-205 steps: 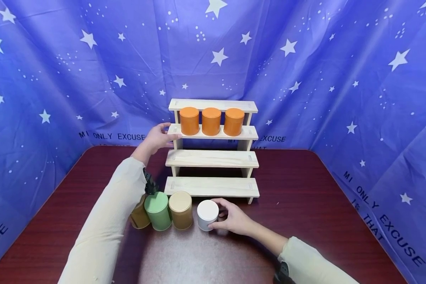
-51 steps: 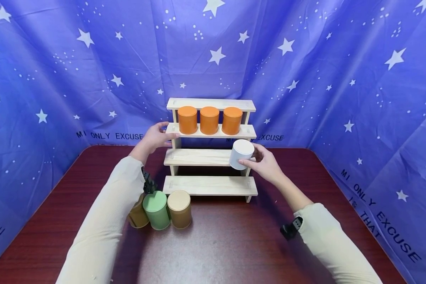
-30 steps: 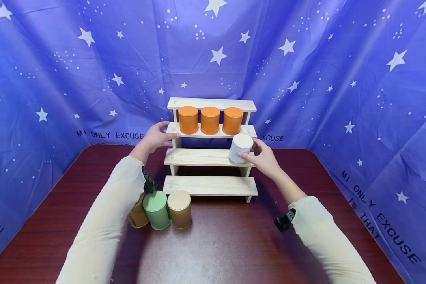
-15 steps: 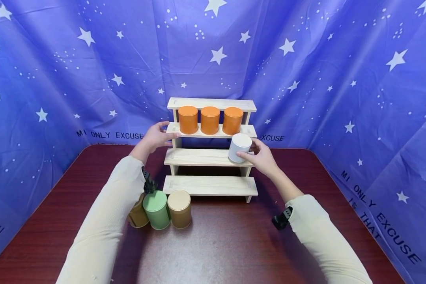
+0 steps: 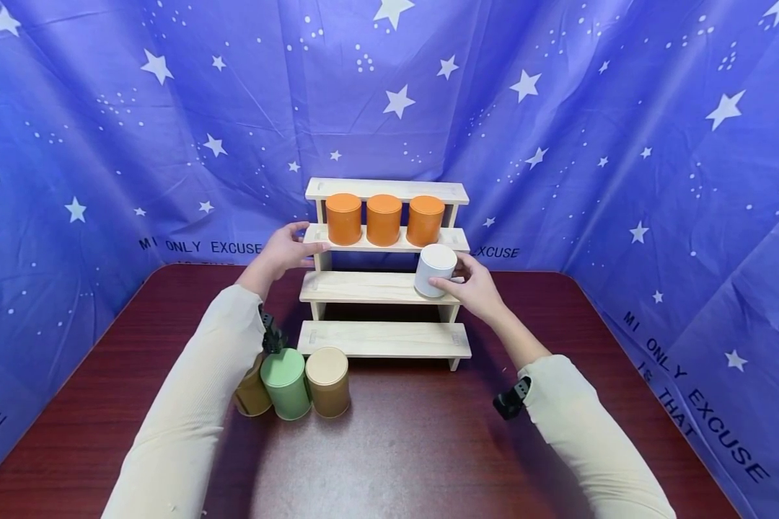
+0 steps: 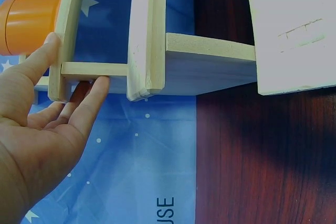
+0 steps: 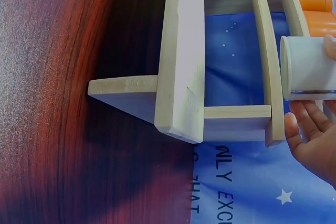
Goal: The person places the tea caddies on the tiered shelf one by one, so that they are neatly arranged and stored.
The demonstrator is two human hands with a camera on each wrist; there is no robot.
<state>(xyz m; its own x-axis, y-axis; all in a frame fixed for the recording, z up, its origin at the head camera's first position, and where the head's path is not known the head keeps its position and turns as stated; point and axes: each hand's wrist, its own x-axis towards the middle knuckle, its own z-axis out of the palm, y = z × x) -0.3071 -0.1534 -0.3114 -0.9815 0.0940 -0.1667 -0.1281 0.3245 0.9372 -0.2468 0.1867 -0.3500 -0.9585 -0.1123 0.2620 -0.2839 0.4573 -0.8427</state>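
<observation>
My right hand holds a white lidded tin by its side, thumb in front and fingers behind. The tin stands upright at the right end of the second step from the bottom of a wooden tiered display shelf. In the right wrist view the tin's base is right at the step's edge. At the shelf's left end, my left hand grips the second step from the top, with the thumb over the board and the fingers against the side support. Orange tins stand in a row on that same step.
A green tin, a gold-brown tin and another brown tin, partly behind the left sleeve, stand on the dark red table at front left. A blue star-patterned curtain hangs behind the shelf and at both sides.
The white tin has gone from the table up to the second step from the bottom in my right hand, lately sliding slightly left. My left hand has kept its place on the shelf.
</observation>
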